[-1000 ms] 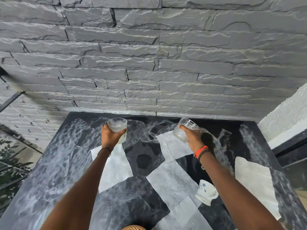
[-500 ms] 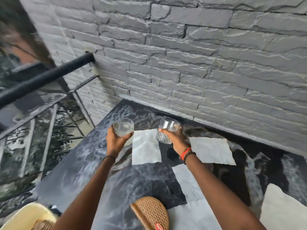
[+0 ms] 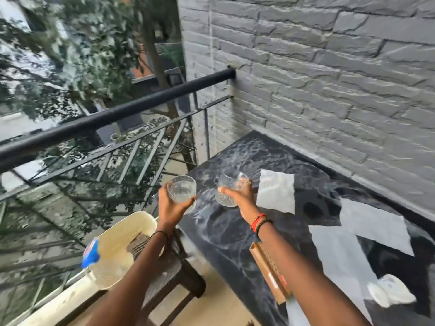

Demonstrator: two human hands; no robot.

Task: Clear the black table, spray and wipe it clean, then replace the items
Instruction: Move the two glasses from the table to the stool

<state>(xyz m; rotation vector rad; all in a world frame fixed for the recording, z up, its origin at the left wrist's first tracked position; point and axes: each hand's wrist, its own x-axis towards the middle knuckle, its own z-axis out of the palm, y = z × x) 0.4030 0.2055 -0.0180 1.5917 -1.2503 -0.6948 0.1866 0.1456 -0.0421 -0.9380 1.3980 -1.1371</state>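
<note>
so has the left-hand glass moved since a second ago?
Yes. The glass in the left hand has gone left, from above the black table to past its left edge.

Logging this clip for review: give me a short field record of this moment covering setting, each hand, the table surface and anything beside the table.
setting: balcony, grey brick wall, black railing
left hand: holds a clear glass
right hand: holds a patterned glass
black table: white paper sheets, white cup, brown woven item at near edge
beside table: cream basket on a dark wooden stool
task stage: table not yet cleared
</note>
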